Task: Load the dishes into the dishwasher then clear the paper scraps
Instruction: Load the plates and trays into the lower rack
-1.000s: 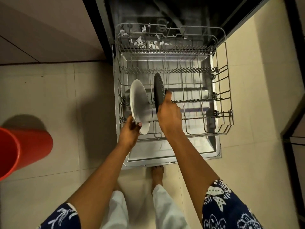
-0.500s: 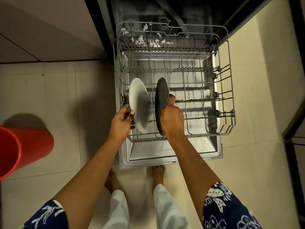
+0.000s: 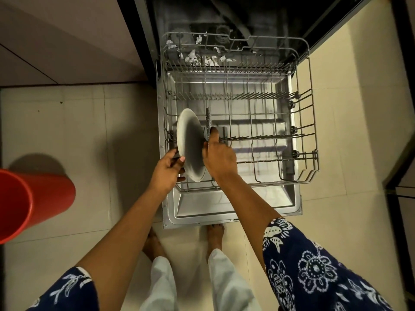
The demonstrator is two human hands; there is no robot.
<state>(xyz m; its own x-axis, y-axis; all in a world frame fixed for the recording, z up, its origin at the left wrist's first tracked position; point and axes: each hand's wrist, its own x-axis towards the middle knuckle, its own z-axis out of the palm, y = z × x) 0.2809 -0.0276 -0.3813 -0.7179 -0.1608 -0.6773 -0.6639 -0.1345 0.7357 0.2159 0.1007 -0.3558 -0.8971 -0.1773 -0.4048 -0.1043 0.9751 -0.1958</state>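
Observation:
A white plate [image 3: 189,142] stands on edge at the left end of the pulled-out lower rack [image 3: 310,140]. My left hand [image 3: 167,170] grips its near rim. Just right of it, a dark speckled plate [image 3: 207,122] shows edge-on, upright among the tines. My right hand [image 3: 219,156] pinches its rim with thumb on top. Several white paper scraps [image 3: 197,57] lie at the back of the rack, near the dishwasher opening.
The open dishwasher door [image 3: 224,207] lies flat under the rack, with my bare feet at its front edge. A red bucket [image 3: 29,203] stands on the tiled floor at the far left. Dark cabinet fronts [image 3: 402,153] line the right side.
The dark plate has turned edge-on and moved left, close to the white plate. Both hands shifted slightly left with the plates.

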